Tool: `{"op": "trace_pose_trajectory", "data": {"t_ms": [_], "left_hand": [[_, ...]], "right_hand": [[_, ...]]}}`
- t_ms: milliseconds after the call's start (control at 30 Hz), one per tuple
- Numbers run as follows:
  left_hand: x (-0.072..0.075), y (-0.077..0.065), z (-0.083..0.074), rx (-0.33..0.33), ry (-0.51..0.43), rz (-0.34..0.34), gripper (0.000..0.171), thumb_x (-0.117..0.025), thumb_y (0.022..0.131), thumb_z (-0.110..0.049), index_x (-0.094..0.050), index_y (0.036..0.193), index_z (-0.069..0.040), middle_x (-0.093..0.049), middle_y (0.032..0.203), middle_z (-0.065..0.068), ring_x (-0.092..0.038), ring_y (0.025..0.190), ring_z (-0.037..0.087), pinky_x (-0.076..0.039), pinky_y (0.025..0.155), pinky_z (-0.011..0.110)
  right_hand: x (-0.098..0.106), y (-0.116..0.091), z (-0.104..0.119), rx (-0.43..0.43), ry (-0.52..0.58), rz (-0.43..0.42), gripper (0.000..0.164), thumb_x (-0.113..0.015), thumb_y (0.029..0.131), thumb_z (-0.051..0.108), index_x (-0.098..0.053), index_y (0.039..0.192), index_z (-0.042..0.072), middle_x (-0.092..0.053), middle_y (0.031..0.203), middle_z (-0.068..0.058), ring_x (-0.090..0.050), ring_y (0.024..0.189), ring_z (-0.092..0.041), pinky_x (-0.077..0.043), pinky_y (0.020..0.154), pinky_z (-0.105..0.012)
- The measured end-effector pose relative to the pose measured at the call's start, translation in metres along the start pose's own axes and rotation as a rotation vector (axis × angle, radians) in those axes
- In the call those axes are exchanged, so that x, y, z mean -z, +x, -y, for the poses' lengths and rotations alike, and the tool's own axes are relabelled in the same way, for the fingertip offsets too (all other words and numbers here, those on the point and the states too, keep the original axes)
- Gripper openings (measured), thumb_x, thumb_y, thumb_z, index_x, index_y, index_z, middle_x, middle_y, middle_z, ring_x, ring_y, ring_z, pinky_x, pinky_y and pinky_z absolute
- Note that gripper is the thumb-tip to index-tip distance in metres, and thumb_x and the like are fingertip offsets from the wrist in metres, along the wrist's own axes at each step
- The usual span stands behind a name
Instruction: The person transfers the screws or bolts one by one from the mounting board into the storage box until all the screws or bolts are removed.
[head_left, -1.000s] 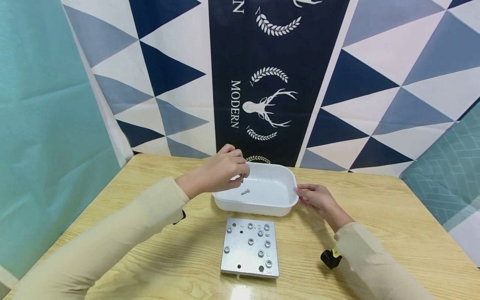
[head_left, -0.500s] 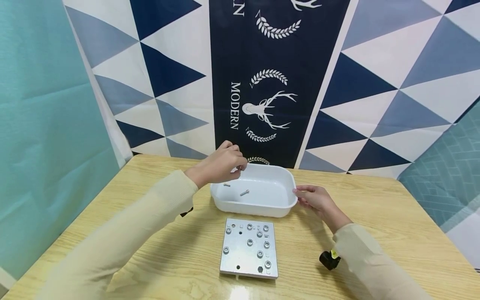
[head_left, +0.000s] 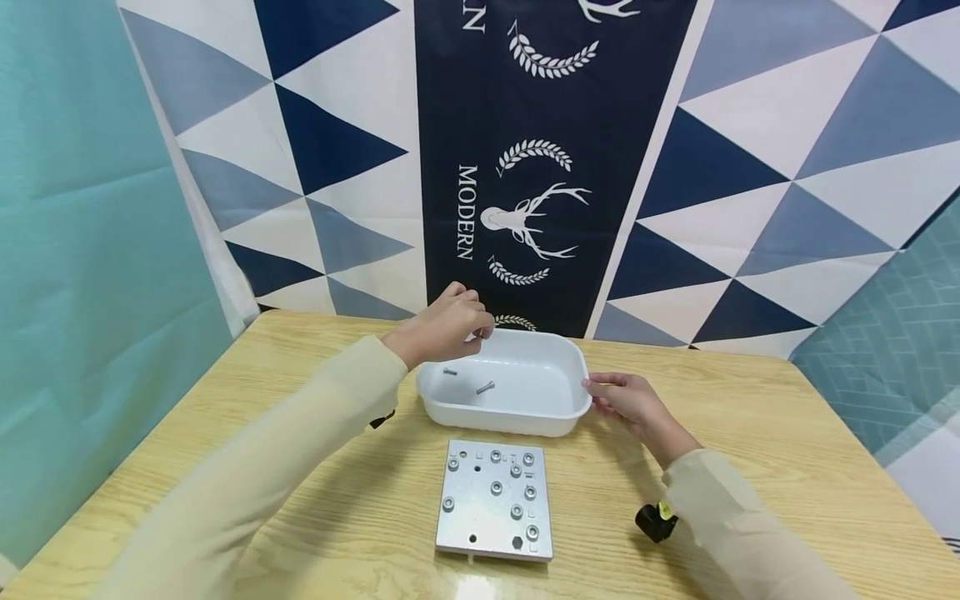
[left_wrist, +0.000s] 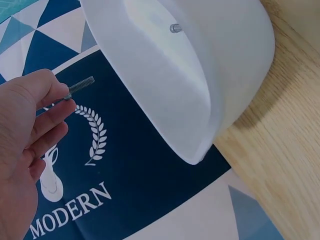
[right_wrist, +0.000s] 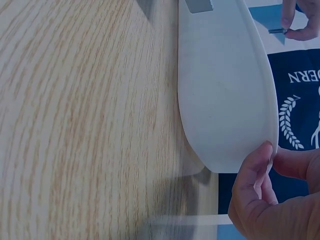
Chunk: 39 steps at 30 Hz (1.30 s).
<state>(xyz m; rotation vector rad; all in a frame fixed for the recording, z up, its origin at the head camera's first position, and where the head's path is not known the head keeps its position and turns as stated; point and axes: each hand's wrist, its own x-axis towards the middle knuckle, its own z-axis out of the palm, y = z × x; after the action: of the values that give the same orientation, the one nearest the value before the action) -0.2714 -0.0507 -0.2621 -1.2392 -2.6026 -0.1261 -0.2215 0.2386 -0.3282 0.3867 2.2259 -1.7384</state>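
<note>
Above the white plastic basin [head_left: 517, 421], my left hand [head_left: 448, 323] pinches a small metal screw [left_wrist: 81, 86] between thumb and fingertips, its threaded shank sticking out. Two screws lie on the basin floor: one screw [head_left: 486, 387] near the middle and another screw [head_left: 450, 372] toward the left end. At the basin's right end, my right hand [head_left: 628, 402] holds the rim, thumb on one side and fingers on the other. The right wrist view shows this grip [right_wrist: 272, 187] at the basin's corner.
Just in front of the basin lies a square metal plate [head_left: 491, 521] with several socket-head screws seated in it and a few open holes. All stand on a wood-grain table [head_left: 330, 533]. A patterned cloth backdrop [head_left: 360, 167] hangs right behind the table.
My left hand has risen slightly and its forearm has swung right, bringing the screw at the basin's left end into sight. My right hand keeps its hold on the rim.
</note>
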Motion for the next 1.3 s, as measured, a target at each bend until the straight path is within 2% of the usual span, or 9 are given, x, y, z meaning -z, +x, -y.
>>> {"op": "trace_pose_trajectory", "data": {"t_ms": [133, 300, 433, 533, 767, 1033, 1300], "left_hand": [[-0.003, 0.006, -0.001, -0.001, 0.003, 0.015, 0.008, -0.065, 0.084, -0.010, -0.070, 0.087, -0.016, -0.070, 0.084, -0.005, -0.050, 0.084, 0.015, -0.034, 0.089, 0.035], [-0.005, 0.012, -0.003, 0.028, -0.001, 0.062, 0.008, -0.066, 0.086, -0.015, -0.071, 0.091, -0.016, -0.071, 0.086, -0.005, -0.051, 0.087, 0.016, -0.034, 0.091, 0.035], [-0.006, 0.012, -0.006, 0.059, 0.006, 0.103, 0.012, -0.067, 0.088, -0.022, -0.072, 0.097, -0.018, -0.072, 0.090, -0.005, -0.052, 0.091, 0.015, -0.033, 0.093, 0.036], [-0.007, 0.009, -0.008, 0.058, 0.003, 0.103, 0.014, -0.066, 0.088, -0.024, -0.072, 0.100, -0.018, -0.072, 0.093, -0.005, -0.053, 0.093, 0.015, -0.033, 0.095, 0.036], [-0.009, -0.003, -0.016, -0.019, -0.005, 0.040, 0.015, -0.067, 0.088, -0.024, -0.071, 0.101, -0.018, -0.073, 0.097, -0.005, -0.052, 0.093, 0.015, -0.034, 0.095, 0.036], [-0.015, -0.020, -0.029, -0.103, -0.011, -0.027, 0.014, -0.068, 0.086, -0.023, -0.070, 0.099, -0.017, -0.073, 0.096, -0.004, -0.053, 0.093, 0.015, -0.035, 0.096, 0.037], [-0.023, -0.037, -0.050, -0.167, -0.018, -0.037, 0.015, -0.068, 0.086, -0.023, -0.070, 0.100, -0.019, -0.072, 0.096, -0.007, -0.055, 0.096, 0.013, -0.037, 0.098, 0.036]], "right_hand": [[0.000, -0.001, 0.000, 0.002, 0.011, 0.000, 0.053, -0.061, 0.093, 0.015, -0.042, 0.135, -0.010, -0.059, 0.094, -0.001, -0.057, 0.070, -0.004, -0.054, 0.070, -0.018], [-0.001, -0.001, 0.000, -0.005, 0.007, -0.008, 0.053, -0.061, 0.093, 0.016, -0.042, 0.136, -0.009, -0.059, 0.095, -0.001, -0.057, 0.071, -0.004, -0.053, 0.069, -0.017], [-0.002, 0.000, 0.000, -0.021, -0.007, -0.015, 0.054, -0.061, 0.093, 0.017, -0.043, 0.136, -0.008, -0.058, 0.100, -0.004, -0.057, 0.073, -0.004, -0.053, 0.069, -0.017], [-0.002, 0.000, 0.000, -0.024, -0.011, -0.019, 0.053, -0.061, 0.093, 0.017, -0.043, 0.136, -0.008, -0.058, 0.104, -0.006, -0.057, 0.074, -0.004, -0.053, 0.070, -0.017], [-0.003, 0.002, 0.000, -0.024, -0.007, -0.018, 0.053, -0.061, 0.093, 0.019, -0.044, 0.136, -0.007, -0.058, 0.097, -0.002, -0.056, 0.073, -0.005, -0.053, 0.070, -0.017], [-0.002, 0.003, 0.002, -0.027, -0.014, -0.006, 0.054, -0.061, 0.093, 0.019, -0.043, 0.136, -0.007, -0.057, 0.101, -0.004, -0.057, 0.074, -0.005, -0.054, 0.075, -0.019], [-0.002, 0.003, 0.004, -0.011, -0.003, 0.003, 0.054, -0.060, 0.093, 0.016, -0.041, 0.137, -0.009, -0.058, 0.096, -0.002, -0.057, 0.071, -0.004, -0.054, 0.073, -0.018]]}}
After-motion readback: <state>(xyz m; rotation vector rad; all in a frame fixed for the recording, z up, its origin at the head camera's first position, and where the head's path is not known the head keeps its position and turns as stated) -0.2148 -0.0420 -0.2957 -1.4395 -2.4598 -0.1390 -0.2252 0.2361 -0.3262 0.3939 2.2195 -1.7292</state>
